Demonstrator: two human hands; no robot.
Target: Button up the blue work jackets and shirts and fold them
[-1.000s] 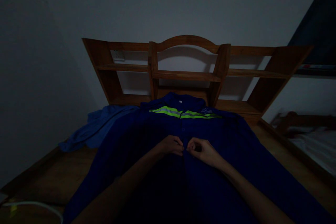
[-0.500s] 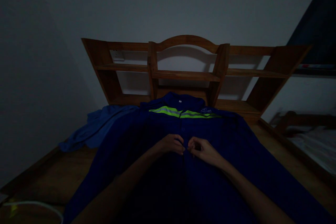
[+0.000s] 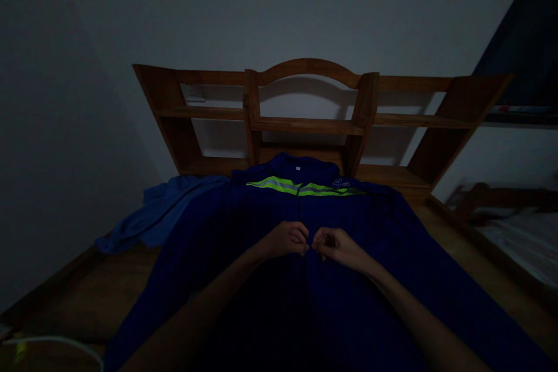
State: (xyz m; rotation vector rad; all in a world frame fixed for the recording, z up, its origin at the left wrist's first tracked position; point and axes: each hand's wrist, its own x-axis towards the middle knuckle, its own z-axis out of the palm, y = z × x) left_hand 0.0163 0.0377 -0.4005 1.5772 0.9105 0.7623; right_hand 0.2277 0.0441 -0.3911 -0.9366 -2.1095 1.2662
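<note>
A dark blue work jacket (image 3: 349, 215) lies spread out with its collar away from me and a yellow-green and grey reflective band (image 3: 279, 186) across the chest. Over its front opening, my left hand (image 3: 290, 238) is closed, fingertips pinched on the jacket's front edge. My right hand (image 3: 337, 247) is just beside it, thumb and fingers pinched at the same edge from the other side. The fingertips of both hands nearly meet. Whatever small part of the cloth sits between them is too dark to make out.
Behind the collar stands a wooden shelf unit (image 3: 307, 125) against the wall. A lighter blue cloth (image 3: 161, 215) lies at the left on the wooden surface (image 3: 87, 296). A pale cable (image 3: 61, 338) curves at the lower left, and a wooden frame (image 3: 505, 200) is at the right.
My left hand has shifted slightly right, its fingers curling closer together near the right fingertips. My right hand stays almost in place. The view has moved very slightly.
</note>
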